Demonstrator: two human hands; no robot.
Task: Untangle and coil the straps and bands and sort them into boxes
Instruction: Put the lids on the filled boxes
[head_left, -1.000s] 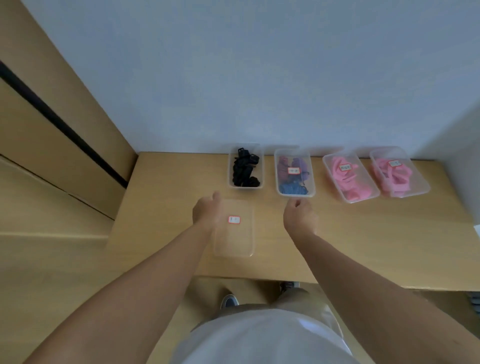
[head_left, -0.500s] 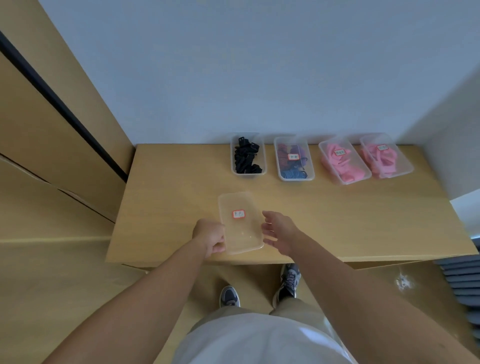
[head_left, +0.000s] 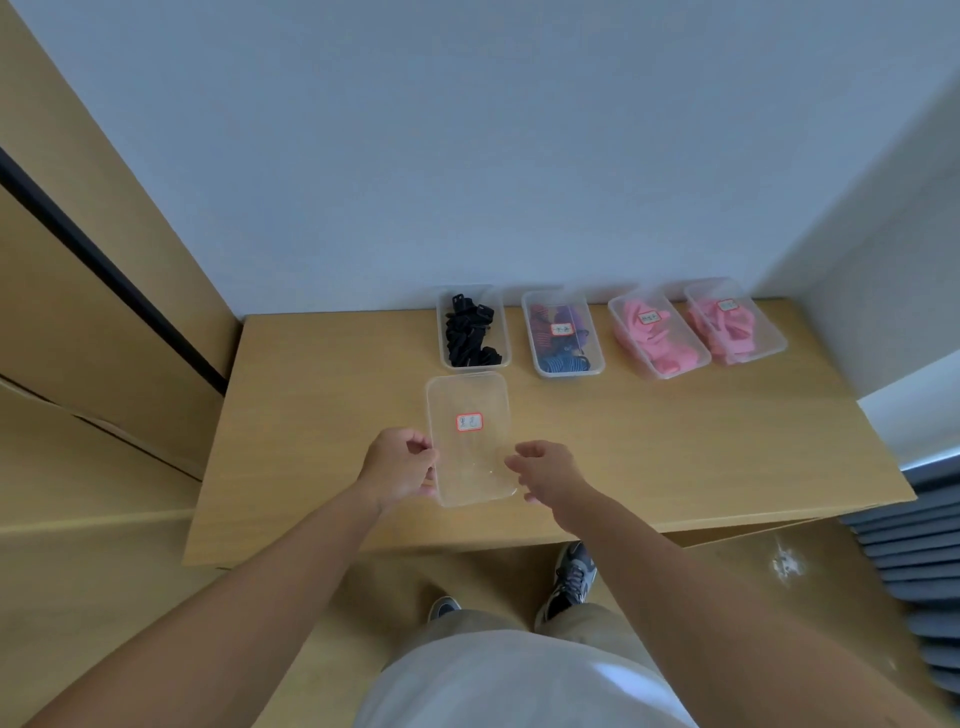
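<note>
Left grip (head_left: 400, 465): clamped on the left edge of the lid (head_left: 470, 452), fingers curled round the rim; likely so as to keep the thin sheet level and steer it
Right grip (head_left: 545, 467): fingers loosely bent and apart, clamped on nothing, just beside the lid's right edge; cannot tell whether touching; probably poised to steady that side
Lid: clear and flat, lengthwise away from the body, over the front middle of the bench (head_left: 701, 441); far end just short of the black box (head_left: 441, 338); cannot tell whether lying on the bench or raised off it; label (head_left: 469, 422) face up, presumably to be read once fitted
Black box: at the back by the wall, leftmost in the row, uncovered, holding black straps (head_left: 467, 338); dead ahead of the lid, hence probably the lid's own box
Blue box (head_left: 565, 348): next on the right, covered and labelled, blue and purple bands inside
Pink box (head_left: 658, 338): further right, covered, labelled, angled
End box (head_left: 735, 325): just beside the pink box, also pink inside, covered, labelled
Stage: seemingly near the end; every strap in view already boxed
Next: likely push forward, match corners, press the rim down
Risk: one-sided hold; thin plastic may flex or tip
</note>
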